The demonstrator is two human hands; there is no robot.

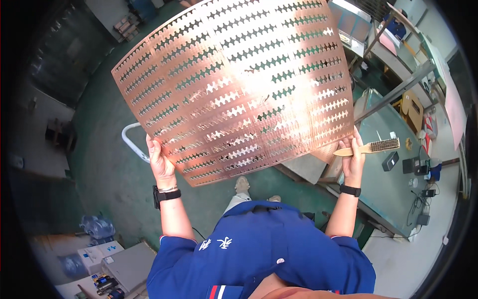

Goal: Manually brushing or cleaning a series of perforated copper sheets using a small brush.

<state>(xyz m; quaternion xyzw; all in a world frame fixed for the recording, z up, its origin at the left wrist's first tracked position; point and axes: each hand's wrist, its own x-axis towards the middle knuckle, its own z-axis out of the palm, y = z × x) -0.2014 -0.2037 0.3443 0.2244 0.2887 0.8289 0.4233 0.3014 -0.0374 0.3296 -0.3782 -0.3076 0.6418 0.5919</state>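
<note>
A large copper-coloured metal sheet (249,74), punched with rows of wavy-edged slots, is held up in front of me and tilted. Bright glare covers its upper middle. My left hand (160,159) is closed on the sheet's lower left edge, with the thumb on the near face. At the lower right corner, my right hand (353,155) grips the sheet's edge and also a wire brush (381,146). The brush has a pale wooden handle crossing the fingers, and its dark bristles point up, to the right of the hand. Some fingers of both hands are hidden behind the sheet.
A green-topped workbench (383,194) on the right carries a black box (390,161), small devices and cables. A white curved tube (130,139) stands left of the sheet. Lower left are water bottles (97,226) and a grey cabinet (132,266). Another person (397,25) is at the far right.
</note>
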